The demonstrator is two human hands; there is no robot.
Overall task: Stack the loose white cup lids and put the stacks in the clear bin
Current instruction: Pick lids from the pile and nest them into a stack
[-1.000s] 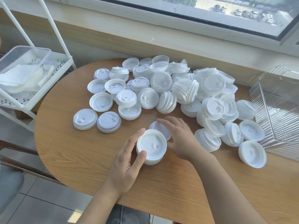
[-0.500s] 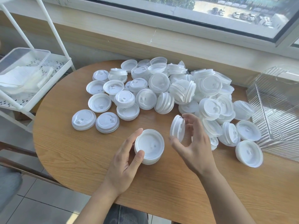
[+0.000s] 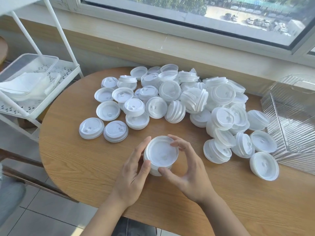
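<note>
A short stack of white cup lids [image 3: 161,155] stands on the wooden table [image 3: 81,160] near its front edge, open side up. My left hand [image 3: 134,174] grips its left side, thumb at the front. My right hand [image 3: 189,169] curls round its right side, fingers on the far rim and thumb at the near edge. Behind lies a wide heap of loose white lids [image 3: 179,103], some in small stacks. The clear ribbed bin [image 3: 293,126] sits at the table's right end, tipped on its side.
A white metal shelf cart [image 3: 39,86] stands left of the table with a clear container and plastic bags on it. A window sill and wall run behind the table. Tiled floor shows below the front edge.
My right hand picked up some lids from the table, carried them left and set them on the stack. Both hands now hold the stack, which is a little taller.
</note>
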